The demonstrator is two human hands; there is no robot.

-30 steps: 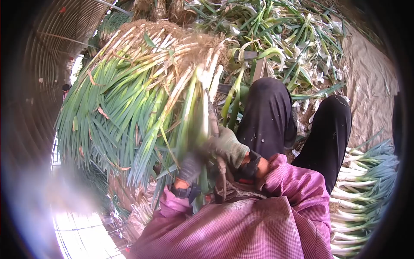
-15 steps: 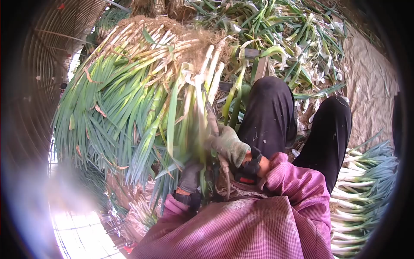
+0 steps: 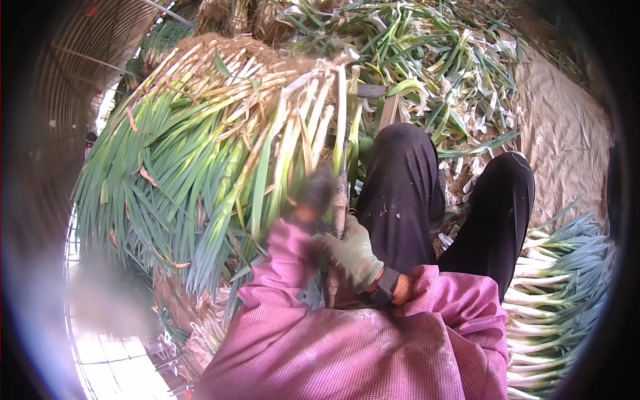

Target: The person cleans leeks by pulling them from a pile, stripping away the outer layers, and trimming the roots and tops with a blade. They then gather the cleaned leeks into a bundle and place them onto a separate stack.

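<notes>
My right hand (image 3: 357, 257), in a pale grey-green glove, is closed around a thin, brown-wrapped rod (image 3: 340, 200) with a narrow dark upper end. My left hand (image 3: 319, 190), in a dark glove, is smeared by motion over the leaves of the nearest long green onions (image 3: 283, 157); its fingers are unclear. One pale green onion stalk (image 3: 342, 100) stands almost straight above the rod, its lower part overlapped by it. To its left, several white stalks lean with their root ends up.
A large heap of green onions (image 3: 153, 153) lies to the left, roots at the far side. Stripped leaves and peelings (image 3: 447, 80) cover the ground ahead. Cleaned green onions (image 3: 540, 300) lie in a row at right, beside a tan sheet (image 3: 567, 140). My knees (image 3: 403, 173) stand close by.
My left hand has risen from near my lap to the onion leaves. My right hand has shifted slightly down with the rod, which now stands more upright. The view has shifted slightly.
</notes>
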